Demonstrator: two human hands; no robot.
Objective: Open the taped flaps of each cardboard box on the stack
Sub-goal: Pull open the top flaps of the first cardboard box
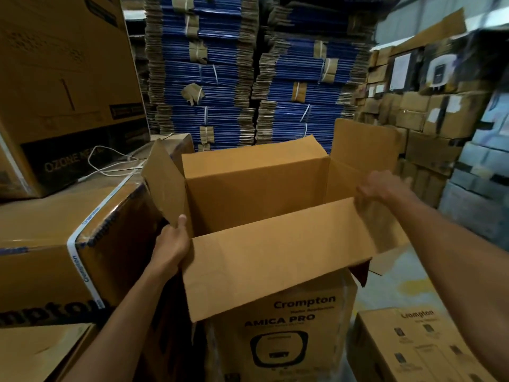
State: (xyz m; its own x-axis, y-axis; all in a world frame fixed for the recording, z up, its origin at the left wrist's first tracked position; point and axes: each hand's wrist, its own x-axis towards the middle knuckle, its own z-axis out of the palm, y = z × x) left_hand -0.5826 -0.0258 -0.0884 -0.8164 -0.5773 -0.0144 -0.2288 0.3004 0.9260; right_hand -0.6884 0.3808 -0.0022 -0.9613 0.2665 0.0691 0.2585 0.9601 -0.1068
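A brown Crompton cardboard box [286,326] stands in front of me with all its flaps spread and its inside showing empty. My left hand [172,245] grips the box at its near left corner, where the near flap [275,257] meets the left flap [165,183], thumb up against the left flap. My right hand [381,187] is blurred and holds the far right end of the near flap, fingers curled over its edge. The far flap [253,158] and right flap [363,142] stand up.
Taped Crompton boxes [68,244] are stacked at my left, with an Ozone box [63,78] and a white cable [110,166] on top. Another Crompton box [413,346] sits low at right. Bundled blue flat cartons [248,78] and stacked boxes [429,119] fill the back.
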